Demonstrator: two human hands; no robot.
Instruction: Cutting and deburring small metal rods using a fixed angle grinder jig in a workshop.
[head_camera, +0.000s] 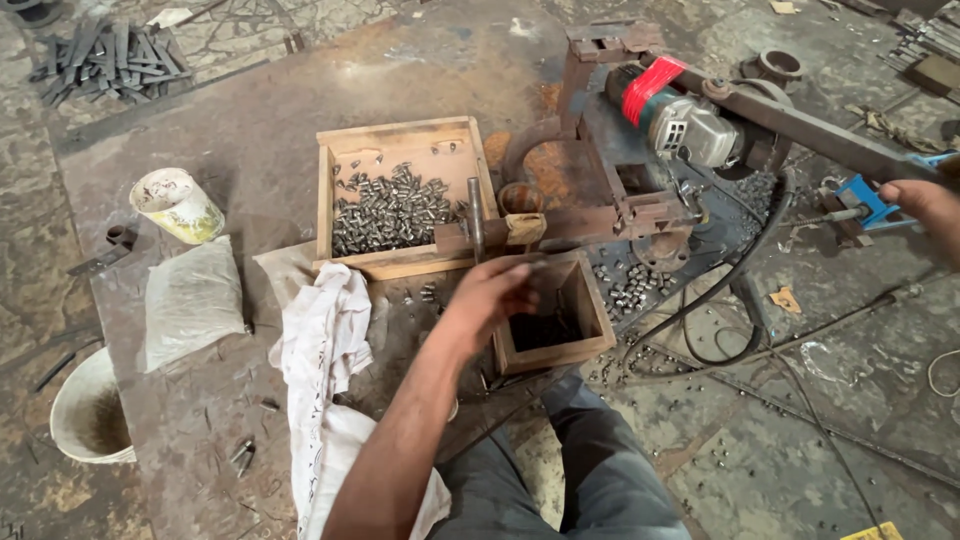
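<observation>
Meanwhile the left hand (500, 293) hovers loosely curled over a square wooden box (555, 318); the right hand (925, 205) clasps a blue-tipped lever (868, 200).

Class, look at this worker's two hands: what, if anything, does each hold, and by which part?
The right hand grips the cutting machine's long lever at its far handle end. The left hand is over the small wooden box; whether it holds anything cannot be told.

A cloudy plastic bag (190, 300) lies at left; just above it, 1 stained white-and-yellow tub (177, 205).
</observation>
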